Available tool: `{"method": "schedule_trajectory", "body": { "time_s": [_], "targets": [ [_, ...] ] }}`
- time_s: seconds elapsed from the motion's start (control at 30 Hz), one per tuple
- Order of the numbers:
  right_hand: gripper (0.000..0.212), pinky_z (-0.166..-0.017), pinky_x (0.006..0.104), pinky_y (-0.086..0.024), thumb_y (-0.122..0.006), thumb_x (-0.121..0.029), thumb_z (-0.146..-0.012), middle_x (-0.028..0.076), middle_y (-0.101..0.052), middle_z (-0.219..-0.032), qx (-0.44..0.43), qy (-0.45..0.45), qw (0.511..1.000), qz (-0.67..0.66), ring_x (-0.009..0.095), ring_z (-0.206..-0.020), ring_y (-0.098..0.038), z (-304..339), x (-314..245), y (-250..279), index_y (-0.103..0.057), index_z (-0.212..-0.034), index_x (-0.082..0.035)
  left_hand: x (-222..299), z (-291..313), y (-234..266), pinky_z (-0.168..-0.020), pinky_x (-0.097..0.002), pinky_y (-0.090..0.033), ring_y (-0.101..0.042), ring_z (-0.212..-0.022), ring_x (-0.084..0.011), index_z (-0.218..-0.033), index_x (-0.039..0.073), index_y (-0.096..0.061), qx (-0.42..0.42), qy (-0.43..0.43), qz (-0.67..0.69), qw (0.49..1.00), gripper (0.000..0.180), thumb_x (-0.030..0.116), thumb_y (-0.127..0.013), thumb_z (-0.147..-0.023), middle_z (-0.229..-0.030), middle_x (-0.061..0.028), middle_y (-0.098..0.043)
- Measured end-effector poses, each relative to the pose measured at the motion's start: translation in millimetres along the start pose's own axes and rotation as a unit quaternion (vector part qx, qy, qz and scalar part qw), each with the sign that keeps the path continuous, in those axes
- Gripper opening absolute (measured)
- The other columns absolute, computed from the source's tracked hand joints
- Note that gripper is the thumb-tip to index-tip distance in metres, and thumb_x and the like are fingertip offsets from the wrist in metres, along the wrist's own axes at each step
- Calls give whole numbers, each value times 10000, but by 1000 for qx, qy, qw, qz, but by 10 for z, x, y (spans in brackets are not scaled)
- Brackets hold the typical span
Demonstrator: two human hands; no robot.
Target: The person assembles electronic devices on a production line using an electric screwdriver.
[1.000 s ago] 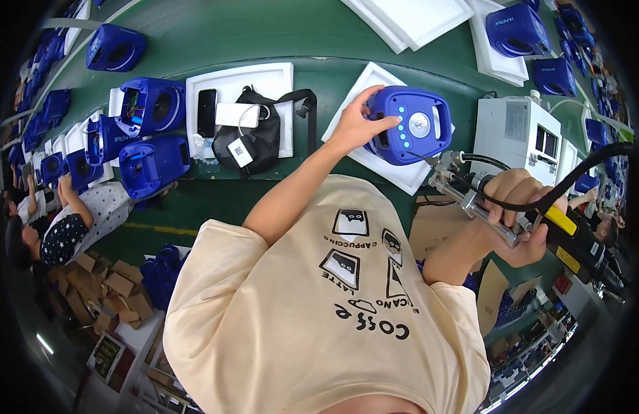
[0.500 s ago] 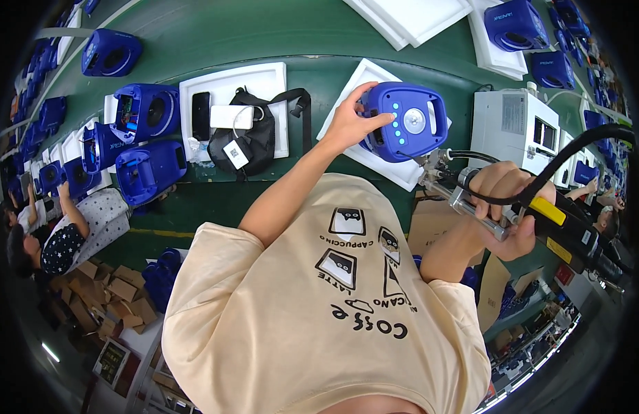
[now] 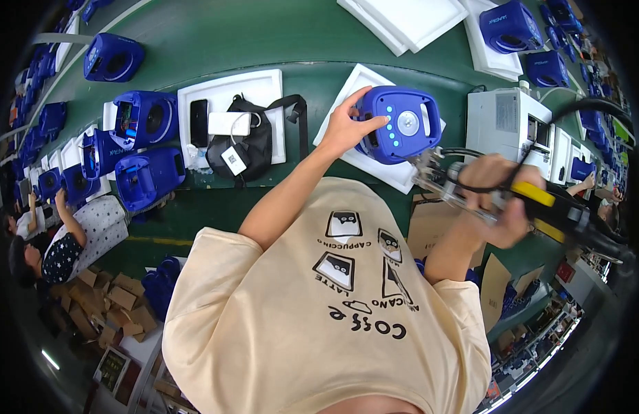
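A blue box-shaped speaker housing (image 3: 408, 124), with a round silver disc and several glowing buttons on its face, lies on a white foam tray (image 3: 396, 177). My left hand (image 3: 348, 128) grips its left edge, thumb on the face beside the buttons and fingers over the far corner. Smeared by motion, my right hand (image 3: 497, 196) is wrapped round a black power screwdriver (image 3: 571, 212) with a yellow label and a metal front end. That front end reaches the housing's near right corner; whether it touches, I cannot tell.
To the left, another foam tray (image 3: 278, 76) holds a black bag (image 3: 249, 157), a phone (image 3: 198, 123) and a white power bank (image 3: 229, 124). Opened blue housings (image 3: 150, 176) stand farther left, near a co-worker (image 3: 64, 241). A grey machine (image 3: 498, 117) stands right.
My right hand and the screwdriver's rear have shifted slightly and are now blurred. The left hand keeps its hold on the housing. The whole view has moved a little.
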State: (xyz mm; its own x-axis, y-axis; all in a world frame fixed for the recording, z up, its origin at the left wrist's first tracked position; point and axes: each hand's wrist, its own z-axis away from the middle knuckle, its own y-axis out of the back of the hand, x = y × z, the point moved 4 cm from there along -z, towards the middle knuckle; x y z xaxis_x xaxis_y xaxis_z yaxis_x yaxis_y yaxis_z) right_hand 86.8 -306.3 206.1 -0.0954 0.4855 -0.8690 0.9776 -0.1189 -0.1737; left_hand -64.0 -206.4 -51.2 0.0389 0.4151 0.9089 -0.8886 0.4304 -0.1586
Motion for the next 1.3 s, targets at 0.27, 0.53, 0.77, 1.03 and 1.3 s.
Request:
{"method": "schedule_trajectory", "body": {
  "time_s": [0.27, 0.53, 0.77, 1.03, 1.3],
  "targets": [
    [437, -582, 282, -383, -404, -331, -1000, 35, -491, -707, -46, -19, 996, -70, 124, -612, -464, -649, -1159, 480, -508, -1250, 12, 108, 79, -2, -609, -270, -523, -613, -717, -130, -1478, 101, -494, 10, 26, 45, 999, 828, 241, -867, -753, -938, -96, -671],
    [297, -371, 246, -312, -470, -255, -1004, 32, -411, -566, 208, -60, 973, 82, 100, -380, -369, -478, -845, 718, -508, -1127, 13, 229, 115, 227, -538, -270, -530, -625, -640, -109, -1518, 120, -452, 9, 25, 127, 992, 833, 140, -847, -784, -790, -35, -656],
    [229, -456, 256, -365, -540, -138, -982, 46, -441, -585, 234, -87, 963, 102, 113, -458, -437, -335, -805, 648, -516, -1115, 47, 1156, -552, 659, -622, -412, -629, -719, -726, -266, -1554, 138, -265, 106, -40, 241, 964, 882, 195, -792, -849, -1088, -157, -659],
    [199, -452, 250, -396, -587, -124, -960, 39, -473, -620, 183, -100, 973, 104, 101, -468, -445, -268, -523, 490, -529, -1066, 34, 1268, -2276, 937, -827, -545, -580, -519, -1243, -333, -1529, 258, -186, 278, -128, 284, 909, 908, 183, -785, -851, -1500, -128, -342],
    [223, -426, 253, -370, -568, -163, -973, 54, -444, -580, 195, -78, 970, 120, 121, -440, -423, -328, -259, 428, -496, -1074, 23, 1039, -2755, 1022, -895, -621, -543, -510, -1239, -403, -1489, 321, -143, 287, -97, 391, 869, 973, 119, -805, -804, -1504, -107, -296]
  ]
}}
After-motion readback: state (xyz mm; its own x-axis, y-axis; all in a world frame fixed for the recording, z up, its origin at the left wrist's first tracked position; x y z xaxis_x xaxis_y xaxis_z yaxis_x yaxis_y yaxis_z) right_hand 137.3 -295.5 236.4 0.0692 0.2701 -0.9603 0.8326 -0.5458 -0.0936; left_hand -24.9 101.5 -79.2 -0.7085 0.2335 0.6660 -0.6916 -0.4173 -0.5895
